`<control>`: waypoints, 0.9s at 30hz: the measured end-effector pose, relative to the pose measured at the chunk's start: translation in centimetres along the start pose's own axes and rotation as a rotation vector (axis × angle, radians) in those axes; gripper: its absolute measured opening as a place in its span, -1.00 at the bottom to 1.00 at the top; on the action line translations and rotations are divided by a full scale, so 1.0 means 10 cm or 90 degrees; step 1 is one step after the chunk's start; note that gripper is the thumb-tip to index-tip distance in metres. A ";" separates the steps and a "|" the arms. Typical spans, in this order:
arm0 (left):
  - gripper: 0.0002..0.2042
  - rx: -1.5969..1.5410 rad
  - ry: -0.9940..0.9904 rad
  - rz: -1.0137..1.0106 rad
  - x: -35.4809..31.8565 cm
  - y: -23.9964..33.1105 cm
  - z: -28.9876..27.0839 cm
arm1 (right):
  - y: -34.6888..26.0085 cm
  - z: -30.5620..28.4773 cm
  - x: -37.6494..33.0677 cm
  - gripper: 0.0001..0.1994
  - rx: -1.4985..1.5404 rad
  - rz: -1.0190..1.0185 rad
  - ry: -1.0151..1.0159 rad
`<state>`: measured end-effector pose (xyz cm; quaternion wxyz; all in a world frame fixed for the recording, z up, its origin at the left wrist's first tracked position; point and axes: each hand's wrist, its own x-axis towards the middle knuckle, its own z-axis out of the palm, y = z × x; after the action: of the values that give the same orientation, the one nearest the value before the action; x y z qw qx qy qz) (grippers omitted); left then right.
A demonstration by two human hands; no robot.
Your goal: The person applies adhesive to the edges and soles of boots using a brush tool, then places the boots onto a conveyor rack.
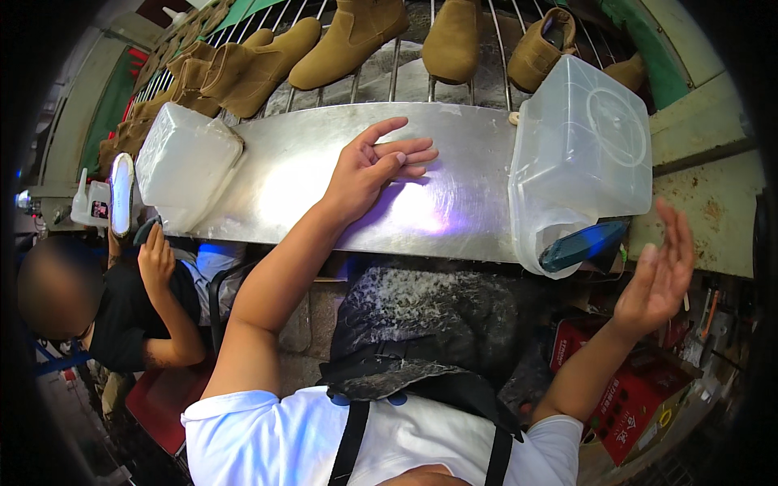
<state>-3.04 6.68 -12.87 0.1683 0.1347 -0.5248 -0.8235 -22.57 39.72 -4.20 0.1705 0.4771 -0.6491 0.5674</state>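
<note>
My left hand (369, 168) hovers over or rests on the bare metal worktop (284, 170), fingers stretched to the right and nothing held; I cannot tell whether it touches the surface. On the right, beyond the worktop's end, my right hand (658, 271) is raised with its fingers apart, also holding nothing. Just left of it, a dark teal, flat oblong piece (583, 245) sticks out from the near side of a translucent plastic tub (579, 138). That tub is tipped on its side at the worktop's right end.
A second translucent tub (185, 158) lies at the worktop's left end. Tan ankle boots (350, 44) stand on a metal-bar rack (395, 69) behind. A co-worker's hand (156, 261) is at left, near a pale shoe sole (121, 194). Red cartons (620, 417) sit below right.
</note>
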 end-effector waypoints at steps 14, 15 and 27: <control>-0.65 0.000 -0.003 -0.051 -0.01 0.04 0.02 | 0.24 0.44 1.26 -0.62 0.237 0.116 -0.080; -0.68 0.017 -0.023 -0.074 0.00 0.04 0.02 | 0.27 0.46 1.27 -0.63 0.263 0.148 -0.066; -0.71 0.785 -0.036 0.168 0.42 0.70 0.35 | 0.30 0.48 1.15 -0.67 0.257 0.269 -0.013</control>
<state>-7.31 5.01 -5.27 0.1457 0.1191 -0.9196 -0.3448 -29.06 30.18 1.42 -0.0566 0.3615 -0.6096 0.7032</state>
